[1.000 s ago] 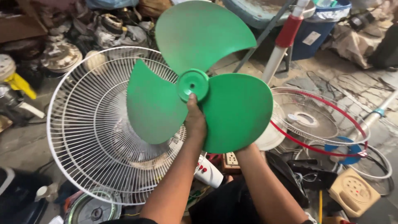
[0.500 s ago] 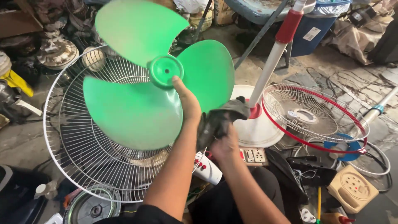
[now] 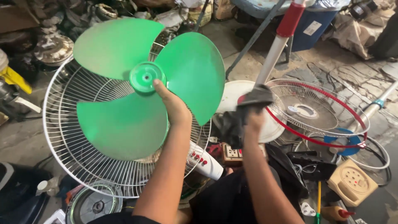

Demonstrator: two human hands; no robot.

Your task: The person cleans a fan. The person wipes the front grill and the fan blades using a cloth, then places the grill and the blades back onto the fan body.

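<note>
1. The left hand [image 3: 174, 108] sits left of the frame's centre, thumb up against the blade's hub and the other fingers behind it, out of sight; it grips the green blade [image 3: 137, 89] near the hub.
2. The blade fills the upper left of the frame, held up in front of a white grille [image 3: 70, 157].
3. The right hand [image 3: 253, 120] is just right of centre, fingers curled tight around a dark rag [image 3: 244, 110], which bunches above and left of the fist.
4. Blade and rag are apart, with a gap between them.
5. Behind the rag, a white base [image 3: 234, 95] with a white and red pole [image 3: 278, 45] rising to the upper right.
6. At right lies a red-rimmed grille [image 3: 331, 132].
7. At lower centre, a white control housing [image 3: 205, 161] and a power strip [image 3: 233, 153].
</note>
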